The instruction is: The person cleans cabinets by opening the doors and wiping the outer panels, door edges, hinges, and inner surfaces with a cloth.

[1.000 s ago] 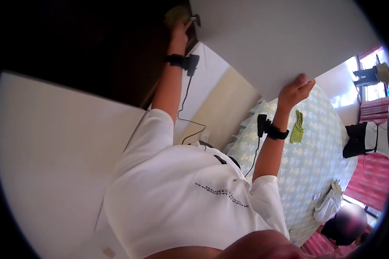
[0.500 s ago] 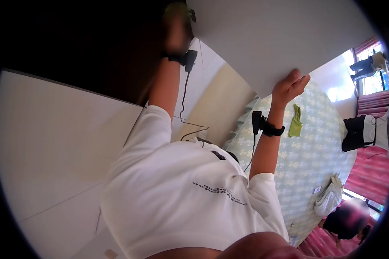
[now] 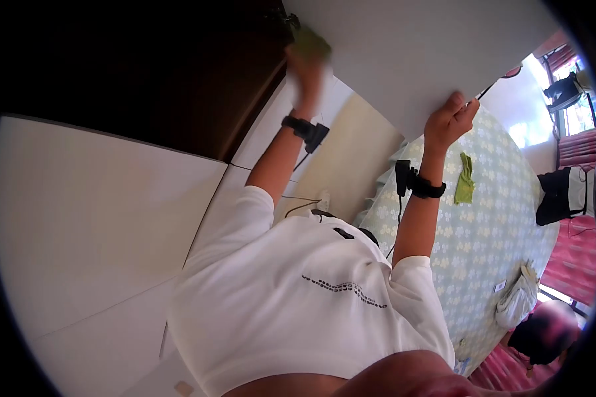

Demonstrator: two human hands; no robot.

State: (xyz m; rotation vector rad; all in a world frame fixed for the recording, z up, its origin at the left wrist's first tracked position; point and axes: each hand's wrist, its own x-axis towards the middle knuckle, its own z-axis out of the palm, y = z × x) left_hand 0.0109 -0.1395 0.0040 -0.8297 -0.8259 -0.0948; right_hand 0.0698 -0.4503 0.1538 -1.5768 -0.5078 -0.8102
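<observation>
My left hand [image 3: 304, 74], smeared by motion, has a green cloth [image 3: 311, 44] in it. The cloth lies against the grey-white cabinet door [image 3: 410, 53], close to its hinge side. My right hand [image 3: 450, 122] grips the lower edge of that same door, with the thumb on the near face and some fingers behind the panel. A black strap with a small box and cable sits on each wrist. To the left of the left hand opens the dark cabinet interior [image 3: 146, 73].
Closed pale cabinet fronts [image 3: 99, 198] fill the left side. A bed with a pale green flowered cover [image 3: 470, 264] lies at right, bearing another green cloth [image 3: 465, 178] and a whitish bag [image 3: 518, 301]. Other people [image 3: 546, 331] are at far right by pink curtains [image 3: 579, 264].
My left hand has moved right and slightly down with the green cloth, from the dark cabinet side onto the door's face. My right hand still grips the door edge.
</observation>
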